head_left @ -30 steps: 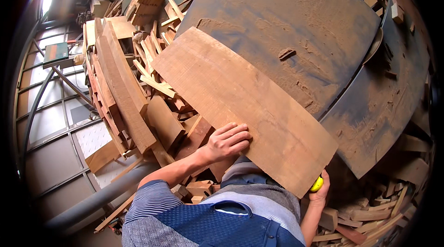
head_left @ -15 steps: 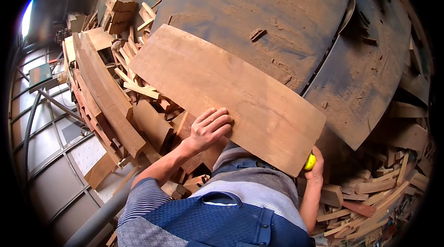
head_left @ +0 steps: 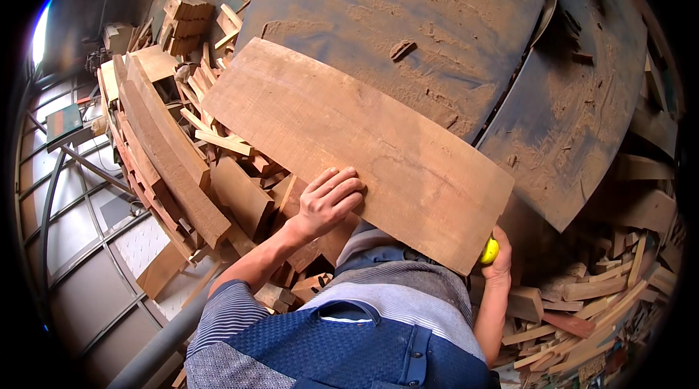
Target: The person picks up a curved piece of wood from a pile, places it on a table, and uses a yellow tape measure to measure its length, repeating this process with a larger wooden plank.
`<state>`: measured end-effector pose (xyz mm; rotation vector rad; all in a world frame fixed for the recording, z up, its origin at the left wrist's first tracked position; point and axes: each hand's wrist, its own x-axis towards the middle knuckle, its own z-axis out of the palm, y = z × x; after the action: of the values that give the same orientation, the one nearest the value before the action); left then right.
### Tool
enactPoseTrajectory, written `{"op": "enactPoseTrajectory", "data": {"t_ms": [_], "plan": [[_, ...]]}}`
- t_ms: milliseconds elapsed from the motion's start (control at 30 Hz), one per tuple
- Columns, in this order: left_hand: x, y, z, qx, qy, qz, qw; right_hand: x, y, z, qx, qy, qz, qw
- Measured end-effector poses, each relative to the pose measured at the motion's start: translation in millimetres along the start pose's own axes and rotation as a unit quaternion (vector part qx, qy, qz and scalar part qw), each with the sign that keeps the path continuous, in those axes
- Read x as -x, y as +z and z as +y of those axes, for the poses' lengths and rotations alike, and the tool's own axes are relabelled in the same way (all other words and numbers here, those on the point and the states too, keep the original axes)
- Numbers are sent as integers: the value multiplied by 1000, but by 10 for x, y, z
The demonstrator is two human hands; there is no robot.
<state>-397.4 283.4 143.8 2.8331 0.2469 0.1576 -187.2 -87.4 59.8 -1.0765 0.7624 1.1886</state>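
A wide, flat wooden board (head_left: pixel 349 141) lies slantwise in front of me, its far side over the dusty metal table (head_left: pixel 437 3) and its near edge close to my waist. My left hand (head_left: pixel 328 203) is closed on that near edge, fingertips resting on the upper face; the thumb is hidden. At the board's right end, my right hand (head_left: pixel 501 258) is wrapped round a bright yellow tape measure (head_left: pixel 489 251), held right by the corner. The fingers cover part of it, and no drawn-out tape can be made out.
Sawdust and a dark wood chip (head_left: pixel 402 50) lie on the table, which has a long slot (head_left: pixel 510 90) across it. Long planks (head_left: pixel 171 149) are stacked at the left. Offcuts (head_left: pixel 597 291) pile up at the lower right, and a grey pipe (head_left: pixel 164 345) runs at the lower left.
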Motion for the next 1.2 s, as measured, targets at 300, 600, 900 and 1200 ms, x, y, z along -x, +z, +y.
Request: {"op": "enactPoseTrajectory", "data": {"t_ms": [300, 600, 900, 1200], "plan": [[-31, 21, -13, 17, 12, 13, 1000, 15, 5, -15, 5, 2, -15, 1000], [-44, -16, 15, 17, 6, -11, 1000, -10, -47, 20, -6, 3, -14, 1000], [-41, 9, 36, 1, 11, -19, 1000, -47, -92, 26, 11, 7, -2, 1000], [-77, -18, 41, 3, 16, -16, 1000, 42, 84, -95, 54, -23, -38, 998]]}}
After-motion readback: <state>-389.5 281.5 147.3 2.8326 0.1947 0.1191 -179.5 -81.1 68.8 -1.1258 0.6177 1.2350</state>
